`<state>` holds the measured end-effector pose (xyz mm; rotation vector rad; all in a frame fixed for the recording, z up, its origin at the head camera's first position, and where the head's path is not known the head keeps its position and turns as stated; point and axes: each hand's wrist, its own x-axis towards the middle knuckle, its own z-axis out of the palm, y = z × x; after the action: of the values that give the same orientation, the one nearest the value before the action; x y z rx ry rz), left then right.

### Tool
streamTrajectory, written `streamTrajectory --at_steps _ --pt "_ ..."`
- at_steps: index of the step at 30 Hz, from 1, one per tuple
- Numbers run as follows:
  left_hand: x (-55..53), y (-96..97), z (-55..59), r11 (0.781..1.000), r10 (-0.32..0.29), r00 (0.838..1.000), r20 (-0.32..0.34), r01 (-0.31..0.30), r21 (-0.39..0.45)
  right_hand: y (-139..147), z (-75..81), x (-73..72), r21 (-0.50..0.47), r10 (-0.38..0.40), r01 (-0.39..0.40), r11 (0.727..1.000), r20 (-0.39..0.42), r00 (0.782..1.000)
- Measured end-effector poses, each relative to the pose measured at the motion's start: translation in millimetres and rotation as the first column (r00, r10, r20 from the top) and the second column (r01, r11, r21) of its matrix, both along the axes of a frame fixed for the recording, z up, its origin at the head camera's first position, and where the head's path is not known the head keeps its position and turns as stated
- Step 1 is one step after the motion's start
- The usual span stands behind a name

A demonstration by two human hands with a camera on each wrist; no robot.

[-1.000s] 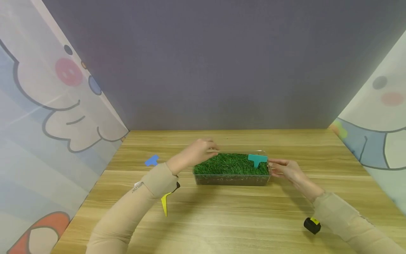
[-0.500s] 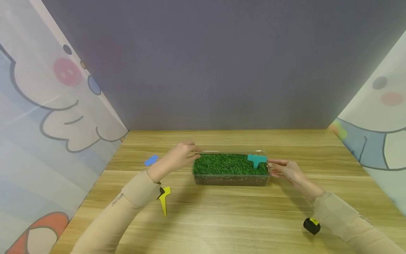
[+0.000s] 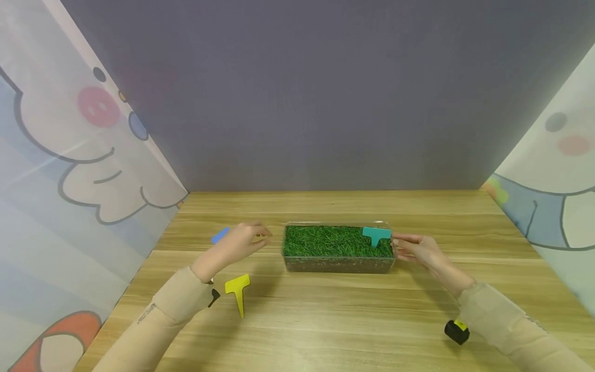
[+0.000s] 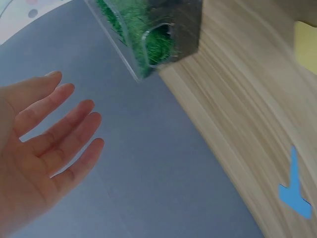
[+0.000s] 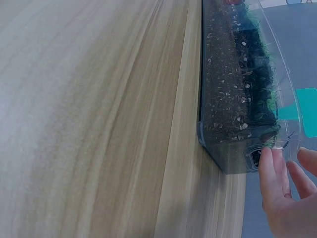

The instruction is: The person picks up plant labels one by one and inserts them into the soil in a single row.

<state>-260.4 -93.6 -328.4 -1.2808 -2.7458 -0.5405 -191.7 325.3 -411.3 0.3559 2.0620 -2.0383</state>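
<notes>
A clear plastic planter box [image 3: 338,264] holds dark soil and green grass [image 3: 325,241]. A teal T-shaped plant label [image 3: 376,233] stands in its right end. My right hand [image 3: 420,250] touches that end wall; in the right wrist view its fairly straight fingers [image 5: 270,181] lie at the handle slot. My left hand [image 3: 234,244] hovers left of the box with relaxed fingers and nothing in them. It partly covers a blue T-shaped label [image 3: 220,235], seen whole in the left wrist view. A yellow T-shaped label [image 3: 238,290] lies on the table nearer me.
Beside my left sleeve lies a black label [image 3: 214,296], partly hidden. A small black object with a yellow patch [image 3: 457,331] sits near my right forearm. The wooden table [image 3: 334,320] ends at a grey back wall [image 3: 297,103]; printed cartoon sheets flank both sides.
My left hand has moved left and toward me, from the planter's back rim to beside the blue label, uncovering the yellow one. My right hand and the planter have stayed nearly still.
</notes>
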Motion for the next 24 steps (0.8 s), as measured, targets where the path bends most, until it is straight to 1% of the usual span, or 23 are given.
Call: streamTrajectory --at_steps 4,7,9,12,14,17,20,24 --pt "3.3 -10.2 -3.1 1.0 0.02 1.0 0.009 -0.019 -0.017 -12 19.0 7.7 0.039 0.002 -0.002 0.999 -0.01 1.0" --pt "5.5 -16.6 -6.0 0.999 0.036 0.999 0.031 -0.035 -0.036 -15 25.2 9.2 0.042 -0.012 0.012 0.999 0.005 1.0" --pt "7.3 -20.9 -8.2 0.998 0.039 0.998 0.047 -0.037 -0.05 -15 26.6 9.4 0.046 -0.008 0.008 0.999 0.006 1.0" --pt "9.0 -26.5 -12.2 0.997 0.028 0.998 0.06 -0.024 -0.069 -15 25.3 9.2 0.057 -0.004 0.004 0.998 0.0 1.0" --pt "10.6 -29.4 -14.5 0.996 0.035 0.996 0.08 -0.028 -0.089 -15 24.5 9.1 0.061 -0.003 0.003 0.998 -0.002 1.0" --pt "13.4 -32.9 -17.4 0.991 0.059 0.989 0.135 -0.042 -0.129 -15 24.3 9.0 0.063 0.001 0.0 0.998 -0.002 1.0" --pt "15.8 -36.0 -21.1 0.984 0.094 0.976 0.198 -0.06 -0.167 -15 24.8 9.2 0.061 0.001 -0.001 0.998 -0.001 1.0" --pt "18.4 -38.6 -25.9 0.982 0.095 0.971 0.218 -0.056 -0.179 -15 24.2 9.1 0.06 -0.001 0.001 0.998 -0.002 1.0"
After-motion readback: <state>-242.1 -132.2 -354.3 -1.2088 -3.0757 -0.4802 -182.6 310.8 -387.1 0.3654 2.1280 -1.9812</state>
